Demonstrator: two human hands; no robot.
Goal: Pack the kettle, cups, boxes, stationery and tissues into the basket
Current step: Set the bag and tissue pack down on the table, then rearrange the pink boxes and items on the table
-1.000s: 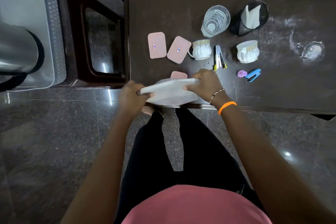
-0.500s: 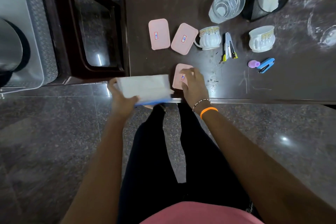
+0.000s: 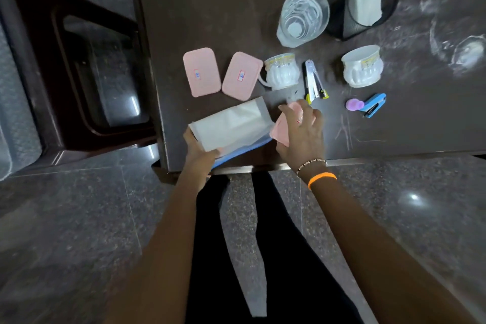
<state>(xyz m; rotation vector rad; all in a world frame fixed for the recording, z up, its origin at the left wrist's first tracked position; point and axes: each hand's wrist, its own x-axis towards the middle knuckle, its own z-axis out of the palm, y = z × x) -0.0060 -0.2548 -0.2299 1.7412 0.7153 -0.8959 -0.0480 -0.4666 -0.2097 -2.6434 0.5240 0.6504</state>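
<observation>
My left hand (image 3: pixel 200 151) grips a white tissue pack (image 3: pixel 231 125) with a blue edge, held over the table's near edge. My right hand (image 3: pixel 302 134) holds a pink box (image 3: pixel 282 130) lifted and tilted right beside the pack. Two more pink boxes (image 3: pixel 202 71) (image 3: pixel 242 76) lie flat further back. A white cup (image 3: pixel 282 72) stands next to them, a second white cup (image 3: pixel 363 66) to the right. A stapler (image 3: pixel 314 81) lies between the cups. A blue stapler (image 3: pixel 373 105) and a purple eraser (image 3: pixel 354 105) lie at the right.
The dark table (image 3: pixel 394 129) also carries stacked clear glasses (image 3: pixel 302 17) and a black mesh holder with tissues (image 3: pixel 365 5) at the back. A dark wooden stool (image 3: pixel 86 73) stands left of the table. The grey basket's side (image 3: pixel 15 126) shows at the far left edge.
My right hand, which touched the pink box on the table, has picked it up. My left hand has brought the tissue pack right, back over the table next to the box.
</observation>
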